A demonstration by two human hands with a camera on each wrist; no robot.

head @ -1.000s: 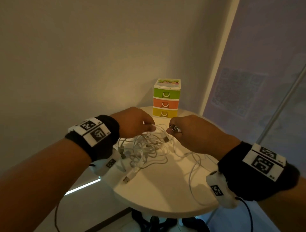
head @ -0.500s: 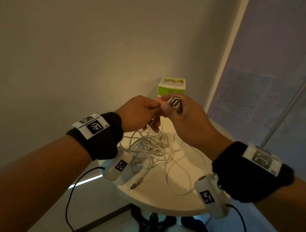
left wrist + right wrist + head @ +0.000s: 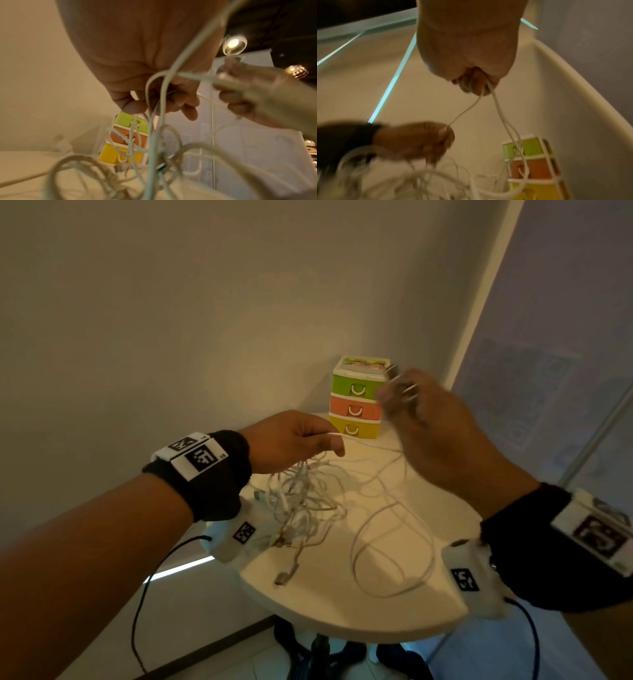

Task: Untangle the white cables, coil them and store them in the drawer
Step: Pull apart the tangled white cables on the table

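Left hand (image 3: pixel 291 440) pinches a strand of the white cables (image 3: pixel 308 505) between thumb and fingertips, above the tangle lying on the round white table (image 3: pixel 342 611). Right hand (image 3: pixel 424 426) is raised further right, fingers curled round a cable end with metal plugs. The three-drawer mini chest (image 3: pixel 356 402), all drawers closed, sits at the far edge.

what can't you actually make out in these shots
- Cable count: the white cables overlap in one tangle in the head view; separate cables cannot be counted.
- Right hand: motion-blurred in the head view, so which cable end it holds is unclear.
- Drawer unit: drawers shut, contents hidden.
- Left hand: blurred in the right wrist view.
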